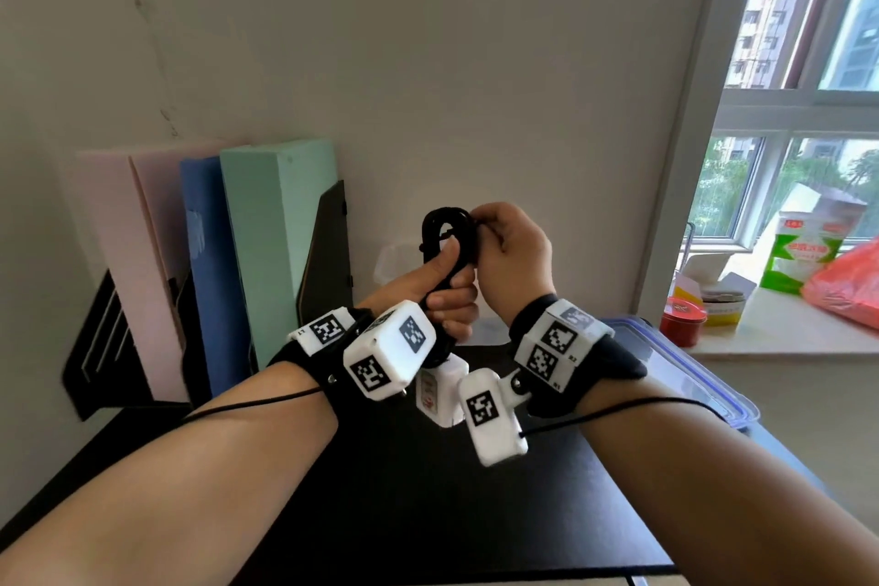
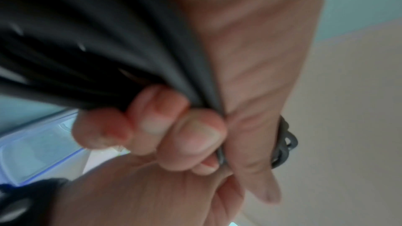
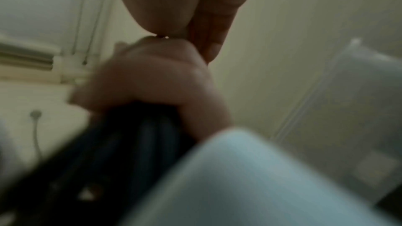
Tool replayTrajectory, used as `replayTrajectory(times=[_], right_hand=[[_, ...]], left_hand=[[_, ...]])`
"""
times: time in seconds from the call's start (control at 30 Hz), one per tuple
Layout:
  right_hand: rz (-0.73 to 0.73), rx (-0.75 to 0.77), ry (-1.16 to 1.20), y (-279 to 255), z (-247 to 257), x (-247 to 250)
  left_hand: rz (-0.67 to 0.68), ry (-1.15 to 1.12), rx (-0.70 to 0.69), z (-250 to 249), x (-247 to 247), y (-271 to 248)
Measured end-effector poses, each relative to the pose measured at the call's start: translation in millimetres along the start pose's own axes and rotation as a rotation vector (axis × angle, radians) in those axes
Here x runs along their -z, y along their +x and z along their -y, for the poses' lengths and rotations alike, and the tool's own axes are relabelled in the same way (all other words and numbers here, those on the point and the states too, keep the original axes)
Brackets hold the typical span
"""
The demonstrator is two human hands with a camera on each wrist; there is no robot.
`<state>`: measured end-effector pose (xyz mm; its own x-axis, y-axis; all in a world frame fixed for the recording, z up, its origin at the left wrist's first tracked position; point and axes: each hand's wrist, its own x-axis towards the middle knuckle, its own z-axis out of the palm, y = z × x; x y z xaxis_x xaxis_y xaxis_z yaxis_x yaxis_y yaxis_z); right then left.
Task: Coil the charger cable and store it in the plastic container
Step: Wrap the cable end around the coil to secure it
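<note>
Counter [image 1: 428,514], black and seen from the head view, spans the lower field below both forearms and meets a pale wall. Foam boards [image 1: 280,243] in pink, blue and green stand upright at the counter's rear left, held between black bookends. Plastic container [image 1: 689,376], clear with a blue-edged rim, sits at the counter's right edge, behind the right wrist and near the windowsill [image 1: 785,338]. Sill items include a green-and-white carton [image 1: 804,252], an orange bag [image 1: 851,286] and a red tin [image 1: 682,319].

Left hand [image 1: 442,286] is raised above the counter, its grip closed round the charger cable [image 1: 447,228], a black bundle of elongated loops; the thumb lies up along the loops, and the left-wrist view shows the fingers [image 2: 156,119] curled over the strands. Right hand [image 1: 513,252] is touching the left, its grip pinched together on the cable at the top of the loops. White charger plug [image 1: 440,390] hangs beneath the left hand, between the two wrist cameras and clear of the container.
</note>
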<state>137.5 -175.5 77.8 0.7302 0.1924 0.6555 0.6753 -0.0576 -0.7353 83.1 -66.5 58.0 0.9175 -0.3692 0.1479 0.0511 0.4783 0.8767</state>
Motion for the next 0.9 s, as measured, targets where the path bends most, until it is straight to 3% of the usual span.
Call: replayTrajectory(times=[0.13, 0.33, 0.47, 0.57, 0.67, 0.9], right_hand=[[0.071, -0.142, 0.144, 3, 2, -1], [0.272, -0.087, -0.038, 7, 5, -1], [0.380, -0.386, 0.360, 4, 2, 0], [0.291, -0.507, 0.549, 0, 3, -2], [0.186, -0.545, 0.582, 0, 4, -8], [0.092, -0.491, 0.422, 3, 0, -13]], left_hand=[[-0.044, 0.017, -0.017, -4, 1, -2], [-0.100, 0.113, 0.053, -8, 13, -7], [-0.057, 0.066, 0.096, -4, 22, -12], [-0.038, 0.013, 0.101, -3, 19, -14], [-0.116, 0.075, 0.056, -4, 21, -13], [-0.390, 0.582, 0.069, -14, 17, -9]])
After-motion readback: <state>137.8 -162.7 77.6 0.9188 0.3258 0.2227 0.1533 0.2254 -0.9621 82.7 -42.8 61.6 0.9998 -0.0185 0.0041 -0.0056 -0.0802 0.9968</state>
